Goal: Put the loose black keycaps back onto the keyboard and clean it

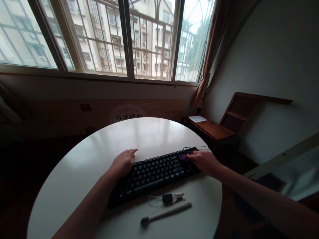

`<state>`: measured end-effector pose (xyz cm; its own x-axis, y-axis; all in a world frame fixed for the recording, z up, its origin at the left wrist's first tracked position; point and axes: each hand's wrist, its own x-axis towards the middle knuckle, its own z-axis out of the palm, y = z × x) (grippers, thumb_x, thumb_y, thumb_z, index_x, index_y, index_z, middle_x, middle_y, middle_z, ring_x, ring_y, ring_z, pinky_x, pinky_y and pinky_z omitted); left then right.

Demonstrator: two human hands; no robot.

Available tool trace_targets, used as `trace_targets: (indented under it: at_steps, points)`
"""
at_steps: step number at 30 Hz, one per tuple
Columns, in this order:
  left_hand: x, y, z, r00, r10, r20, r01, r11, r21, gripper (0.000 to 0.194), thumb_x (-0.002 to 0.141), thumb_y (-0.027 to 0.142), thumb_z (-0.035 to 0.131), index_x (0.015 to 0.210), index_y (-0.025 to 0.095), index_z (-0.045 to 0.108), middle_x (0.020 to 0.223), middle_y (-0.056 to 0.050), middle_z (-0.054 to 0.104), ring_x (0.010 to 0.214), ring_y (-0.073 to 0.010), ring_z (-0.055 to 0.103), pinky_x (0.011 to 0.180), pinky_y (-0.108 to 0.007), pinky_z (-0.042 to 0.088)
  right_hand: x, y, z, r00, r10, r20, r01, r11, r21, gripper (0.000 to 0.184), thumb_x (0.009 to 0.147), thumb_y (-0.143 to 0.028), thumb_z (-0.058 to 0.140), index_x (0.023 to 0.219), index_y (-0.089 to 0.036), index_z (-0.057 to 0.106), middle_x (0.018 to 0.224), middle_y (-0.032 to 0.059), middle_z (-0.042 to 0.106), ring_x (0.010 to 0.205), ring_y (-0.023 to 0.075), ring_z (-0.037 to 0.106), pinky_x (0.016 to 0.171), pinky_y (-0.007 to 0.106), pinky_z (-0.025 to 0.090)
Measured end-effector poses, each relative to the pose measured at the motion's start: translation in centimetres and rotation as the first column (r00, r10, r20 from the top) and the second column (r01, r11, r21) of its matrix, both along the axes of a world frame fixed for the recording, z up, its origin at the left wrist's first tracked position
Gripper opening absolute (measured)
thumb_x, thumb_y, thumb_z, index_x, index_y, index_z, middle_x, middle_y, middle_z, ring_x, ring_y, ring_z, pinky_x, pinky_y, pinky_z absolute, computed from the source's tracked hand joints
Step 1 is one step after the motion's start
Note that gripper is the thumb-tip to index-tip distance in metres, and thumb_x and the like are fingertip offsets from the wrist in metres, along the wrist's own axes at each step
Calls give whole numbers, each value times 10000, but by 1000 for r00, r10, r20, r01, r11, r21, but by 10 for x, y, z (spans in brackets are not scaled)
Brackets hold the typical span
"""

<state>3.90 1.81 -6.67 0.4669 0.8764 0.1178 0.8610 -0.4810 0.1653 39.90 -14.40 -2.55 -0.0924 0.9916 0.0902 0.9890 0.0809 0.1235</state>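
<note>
A black keyboard (156, 172) lies at a slant on the round white table (82, 166). Over its left end rests my left hand (124, 161), holding nothing, its fingers stretched forward past the back edge. At the right end, my right hand (202, 161) is closed on a purple cloth (184, 157), which touches the keys there. Part of the cloth is hidden beneath the fingers. In front of the keyboard lies a small dark block with wire loops (167, 199), which looks like a keycap puller. Nearer to me lies a toothbrush (165, 214), its dark bristles toward the left.
A thin black cable (193, 147) runs behind the keyboard's right end. Beyond the table's right edge stands a wooden chair (216, 127) with a white paper (197, 119) on it. A long printed cardboard box (159, 108) leans under the barred windows.
</note>
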Motion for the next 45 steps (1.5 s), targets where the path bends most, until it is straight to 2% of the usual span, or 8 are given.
trace_targets:
  at_steps: [5,10,14,19,24,31,37,45]
  points:
    - [1,-2,2,1000,12,12,-12,1000,2,552,923,268,309,1415,141,525,1424,-109,560,1323,-257,498,1124,-391,364,53,-15,2,979,-194,57,196,980,-42,364,1020,-318,406,1298,-328,642,1095,60,704,930,163,685,722,215,438]
    - [2,-2,0,1000,11,20,-10,1000,-1,534,925,261,329,1407,150,533,1421,-96,566,1320,-245,502,1128,-373,360,42,-21,38,934,-325,152,351,914,-201,240,918,-241,567,953,-163,791,923,144,727,860,245,702,688,263,445]
    - [2,-2,-3,1000,14,27,-14,1000,-4,521,917,246,342,1386,163,552,1417,-92,569,1316,-244,502,1126,-386,362,-33,-27,58,998,13,-56,-12,1000,23,295,984,-348,503,1199,-341,705,1011,51,725,856,182,682,691,240,425]
    - [2,-4,1,999,4,38,-3,1000,-10,514,918,239,338,1373,163,563,1412,-89,573,1318,-236,501,1131,-380,358,-166,-20,45,798,571,-194,-561,821,108,223,970,-315,505,1017,-240,710,850,23,697,663,130,625,565,218,364]
    - [1,-3,4,1000,-9,24,9,1000,-19,502,923,260,344,1359,186,582,1411,-77,575,1315,-236,510,1124,-370,372,-227,7,20,756,631,-174,-638,770,18,149,899,-203,535,893,-148,673,846,71,696,639,174,633,529,248,395]
    - [1,0,3,999,-4,-34,3,999,-33,516,933,265,328,1372,176,583,1437,-112,544,1340,-266,485,1134,-400,351,-158,8,11,856,498,-137,-503,864,-2,152,915,-241,552,968,-205,689,851,51,686,663,142,620,575,226,368]
    - [3,1,5,998,15,-53,-17,999,-33,519,926,284,348,1375,180,585,1443,-111,542,1326,-296,498,1122,-419,364,-55,-11,3,987,161,-19,-161,987,9,296,989,-257,459,1200,-287,664,869,46,687,716,139,646,614,226,364]
    - [2,2,5,1000,-2,-17,2,1000,-15,533,898,263,346,1359,152,591,1417,-103,570,1313,-268,511,1123,-387,366,48,-35,-19,991,-133,-7,133,990,50,346,1022,-360,439,1317,-372,619,1022,29,719,842,142,694,650,198,409]
